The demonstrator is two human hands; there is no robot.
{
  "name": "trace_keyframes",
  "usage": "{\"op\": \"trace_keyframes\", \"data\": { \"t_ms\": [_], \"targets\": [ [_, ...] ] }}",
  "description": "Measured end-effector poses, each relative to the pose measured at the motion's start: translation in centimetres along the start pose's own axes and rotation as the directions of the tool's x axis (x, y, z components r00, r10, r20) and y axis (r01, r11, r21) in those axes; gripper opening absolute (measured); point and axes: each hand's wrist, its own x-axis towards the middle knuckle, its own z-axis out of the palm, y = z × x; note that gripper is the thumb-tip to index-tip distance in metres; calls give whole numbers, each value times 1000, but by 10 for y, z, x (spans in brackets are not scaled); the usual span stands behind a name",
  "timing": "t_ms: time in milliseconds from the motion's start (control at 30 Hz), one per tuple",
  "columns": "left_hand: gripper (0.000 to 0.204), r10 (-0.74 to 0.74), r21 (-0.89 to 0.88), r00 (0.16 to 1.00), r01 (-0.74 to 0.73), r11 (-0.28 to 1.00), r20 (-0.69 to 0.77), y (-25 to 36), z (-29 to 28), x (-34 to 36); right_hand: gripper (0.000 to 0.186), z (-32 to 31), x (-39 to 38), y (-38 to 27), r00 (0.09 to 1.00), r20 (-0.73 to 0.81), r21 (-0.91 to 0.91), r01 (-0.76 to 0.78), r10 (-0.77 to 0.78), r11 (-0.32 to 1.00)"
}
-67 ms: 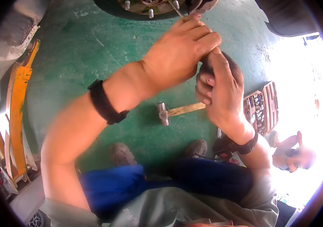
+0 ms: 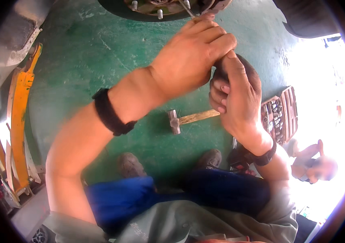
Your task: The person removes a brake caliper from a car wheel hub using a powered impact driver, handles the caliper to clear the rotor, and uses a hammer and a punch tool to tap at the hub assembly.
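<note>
My left hand [image 2: 194,52] is closed around a thin metal rod [image 2: 188,9], a pry bar or screwdriver by its look. Its far end reaches among the studs of a wheel hub [image 2: 160,16] at the top edge. Just to the right, my right hand [image 2: 239,89] has its fingers curled in, with its thumb tip against the left hand. Something dark and rounded shows at its far side; I cannot tell whether it is a held thing or shaded fingers. Below the hands, a hammer [image 2: 173,122] with a wooden handle lies on the floor, its handle end hidden behind my right hand.
An open socket set case [image 2: 279,115] lies right of my right wrist. A yellow metal stand or frame [image 2: 20,121] is at the left. Grey vehicle panels hang at both upper corners. My shoes [image 2: 131,165] rest on the green floor [image 2: 79,60]. Another person [image 2: 314,164] is at far right.
My left forearm has shifted very slightly toward the right, and the hub sits a touch higher in the picture. Both hands keep the same hold.
</note>
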Motion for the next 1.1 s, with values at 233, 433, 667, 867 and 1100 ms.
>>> {"op": "trace_keyframes", "data": {
  "t_ms": [233,433,667,867,1100],
  "targets": [
    [29,-19,49,998,22,999,-60,10,-3,-19,33,-9,-5,6,983,176,-119,67,-45,991],
    [30,-13,15,998,14,1000,-68,0,0,-18,32,-3,0,11,984,151,-167,121,-96,978],
    [30,-12,-16,998,11,1000,-55,-4,-2,-22,35,4,-2,11,988,147,-112,65,-48,992],
    [30,-15,-48,998,12,999,-61,-2,-3,-22,36,3,-2,14,986,160,-97,65,-49,993],
    [27,-9,-48,997,6,999,-75,-2,-3,-21,37,4,-4,11,989,145,-102,31,-16,994]
  ]
}}
